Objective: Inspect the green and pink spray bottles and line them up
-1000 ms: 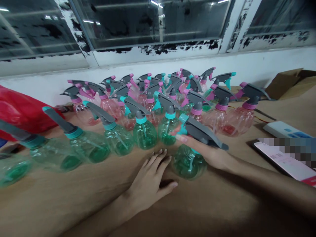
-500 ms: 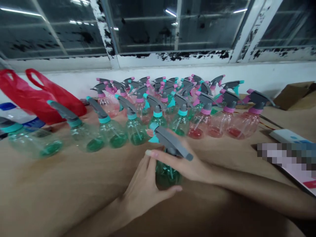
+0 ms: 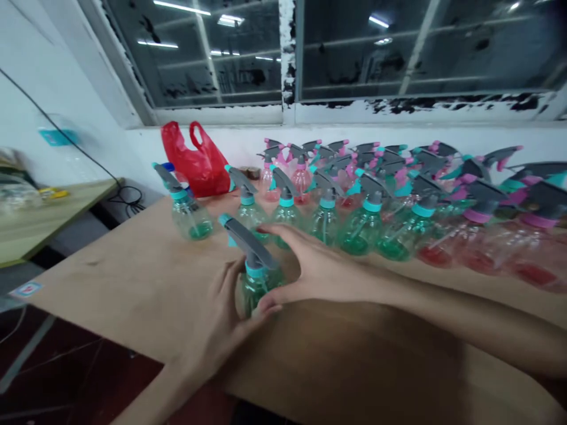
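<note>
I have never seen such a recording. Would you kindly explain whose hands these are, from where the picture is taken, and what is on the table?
There is no machine here: a person works with two bare hands, and the camera worn on that person's head looks forward and down. The left hand curls around a green spray bottle. The right hand is beside it; how firmly it holds is unclear. On the table stand more green bottles, pink bottles and a red bag near the wall.
</note>
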A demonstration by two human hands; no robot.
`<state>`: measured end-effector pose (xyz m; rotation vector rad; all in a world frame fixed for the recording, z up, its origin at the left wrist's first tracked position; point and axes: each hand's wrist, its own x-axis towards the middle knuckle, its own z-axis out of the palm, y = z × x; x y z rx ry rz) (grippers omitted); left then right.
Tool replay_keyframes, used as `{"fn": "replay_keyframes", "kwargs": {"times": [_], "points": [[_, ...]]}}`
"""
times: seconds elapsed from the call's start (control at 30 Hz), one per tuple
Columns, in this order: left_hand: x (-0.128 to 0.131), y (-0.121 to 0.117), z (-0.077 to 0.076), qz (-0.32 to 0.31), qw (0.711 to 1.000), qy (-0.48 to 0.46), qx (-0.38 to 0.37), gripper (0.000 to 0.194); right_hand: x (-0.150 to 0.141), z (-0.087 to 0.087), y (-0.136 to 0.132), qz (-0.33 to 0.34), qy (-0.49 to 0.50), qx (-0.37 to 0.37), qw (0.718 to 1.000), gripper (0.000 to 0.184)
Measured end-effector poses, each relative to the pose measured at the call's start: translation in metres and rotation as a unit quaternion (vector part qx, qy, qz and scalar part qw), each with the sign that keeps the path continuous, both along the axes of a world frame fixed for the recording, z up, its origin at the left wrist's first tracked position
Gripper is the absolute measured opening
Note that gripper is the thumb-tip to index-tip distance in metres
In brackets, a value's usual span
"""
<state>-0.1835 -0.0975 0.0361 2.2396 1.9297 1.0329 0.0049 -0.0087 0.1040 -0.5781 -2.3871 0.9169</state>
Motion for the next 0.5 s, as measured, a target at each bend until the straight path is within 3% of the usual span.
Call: {"fn": "replay_keyframes", "kwargs": {"times": [0.13,0.27,0.4,0.5], "points": [[-0.051,0.009,-0.004,0.065,0.995,-0.054,0.043,0.059,-0.012,0.021,0.013,-0.054,-0.017,0.138,0.989,0.067],[-0.092,0.029,0.000,0.091,0.991,-0.015,0.097,0.051,-0.034,0.037,0.037,-0.108,0.031,0.320,0.941,0.033],[-0.116,0.049,0.008,0.142,0.981,0.060,0.114,0.051,-0.065,0.043,0.061,-0.181,0.011,0.420,0.889,0.032],[-0.121,0.060,0.012,0.162,0.978,0.105,0.081,0.049,-0.089,0.041,0.075,-0.217,-0.052,0.462,0.858,0.034]]}}
